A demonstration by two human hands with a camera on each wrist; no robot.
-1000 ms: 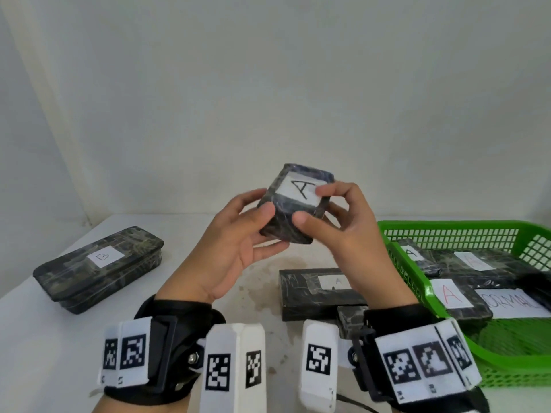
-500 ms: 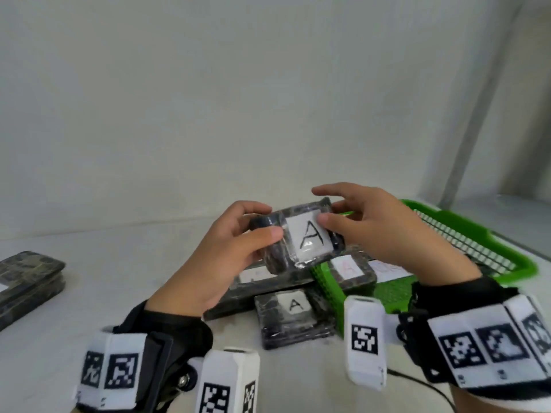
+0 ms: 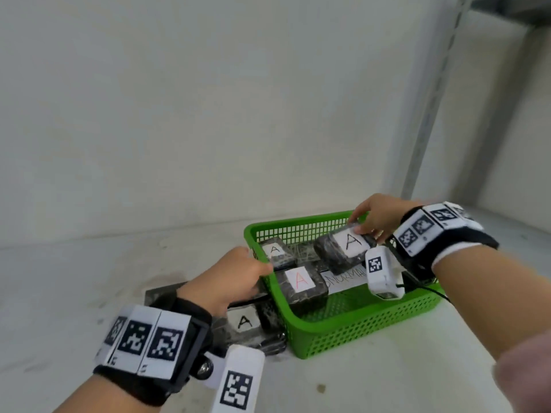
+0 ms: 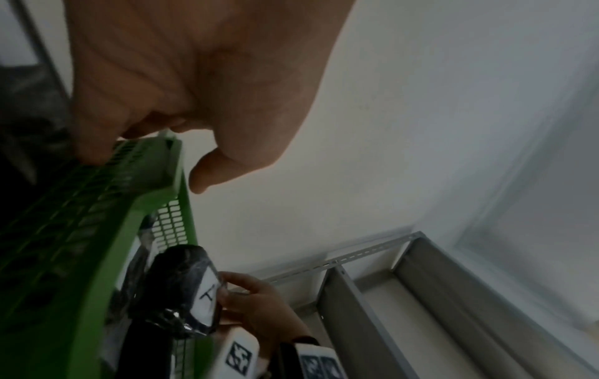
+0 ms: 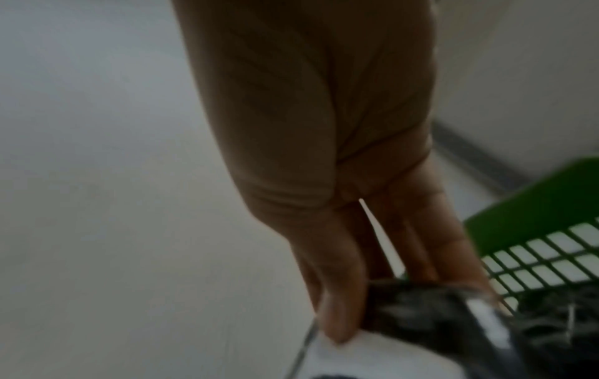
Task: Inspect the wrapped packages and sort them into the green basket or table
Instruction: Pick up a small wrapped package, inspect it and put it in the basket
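The green basket (image 3: 357, 326) stands on the white table (image 3: 74, 278), right of centre. My right hand (image 3: 369, 222) pinches a dark wrapped package (image 3: 334, 248) with a black "A" label by its far end, low over the basket's back half. The same package (image 4: 181, 287) shows in the left wrist view, and blurred (image 5: 437, 315) in the right wrist view. My left hand (image 3: 238, 269) grips the basket's left rim (image 4: 155, 184), fingers outside, thumb over the edge. Inside lie a package with a red "A" (image 3: 301, 283) and a smaller one marked "A" (image 3: 275, 251).
A paper strip reading "NORMAL" (image 3: 346, 277) lies in the basket. Left of the basket, on the table, sits another "A" package (image 3: 247, 323) against a flat dark package (image 3: 158, 293). A grey metal shelf upright (image 3: 429, 114) stands behind at the right.
My right hand has carried the "A" package right and down over the basket. My left hand let go of it and took the basket's left rim. My view swung right.
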